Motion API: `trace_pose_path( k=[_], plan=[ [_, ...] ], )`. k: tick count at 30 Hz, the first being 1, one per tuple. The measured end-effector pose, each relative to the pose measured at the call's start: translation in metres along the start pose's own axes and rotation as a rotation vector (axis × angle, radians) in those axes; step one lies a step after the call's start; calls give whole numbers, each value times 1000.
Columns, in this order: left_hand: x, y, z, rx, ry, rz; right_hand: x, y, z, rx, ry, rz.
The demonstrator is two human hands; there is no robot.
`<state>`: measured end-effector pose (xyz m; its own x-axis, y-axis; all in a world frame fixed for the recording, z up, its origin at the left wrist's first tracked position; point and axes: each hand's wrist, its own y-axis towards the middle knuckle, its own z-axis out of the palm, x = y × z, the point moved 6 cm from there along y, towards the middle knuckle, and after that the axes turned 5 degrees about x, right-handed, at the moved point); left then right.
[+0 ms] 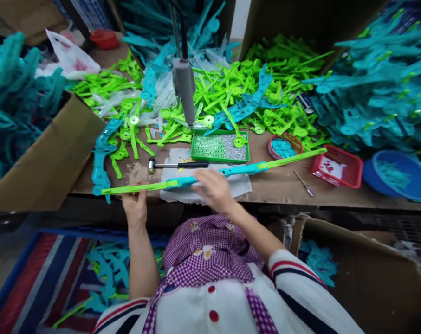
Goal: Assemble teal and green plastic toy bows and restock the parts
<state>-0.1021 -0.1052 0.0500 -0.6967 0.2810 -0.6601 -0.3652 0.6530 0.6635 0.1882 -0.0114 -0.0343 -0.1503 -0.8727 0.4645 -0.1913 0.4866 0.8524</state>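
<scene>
A long green-and-teal plastic strip (213, 172) is held flat across the bench (283, 185) front, its left end pinched by the left hand (135, 208), its middle pressed under the right hand (213, 189). It is judged light, thin and flexible; support near both ends seems advisable.

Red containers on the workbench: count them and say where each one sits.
3. A red bowl at the far left back, a round red basket of teal bits right of the green tray, and a square red basket further right. The plastic piles may hide more.
</scene>
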Motion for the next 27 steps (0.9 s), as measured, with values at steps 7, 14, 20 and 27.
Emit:
trace_pose_path(
  k=[7,14,20,27],
  plan=[
    [-2,-12,1,19,-106,-49,-165,-101,-153,171,-725,451],
    [-3,-11,-7,-70,-22,-77,-203,-104,-145,451,-895,362],
    [-85,-58,16,-482,619,263,-198,-106,-144,452,-860,328],
    [-78,-58,221,860,935,438,-162,-86,-146,375,-763,281]
  ],
)
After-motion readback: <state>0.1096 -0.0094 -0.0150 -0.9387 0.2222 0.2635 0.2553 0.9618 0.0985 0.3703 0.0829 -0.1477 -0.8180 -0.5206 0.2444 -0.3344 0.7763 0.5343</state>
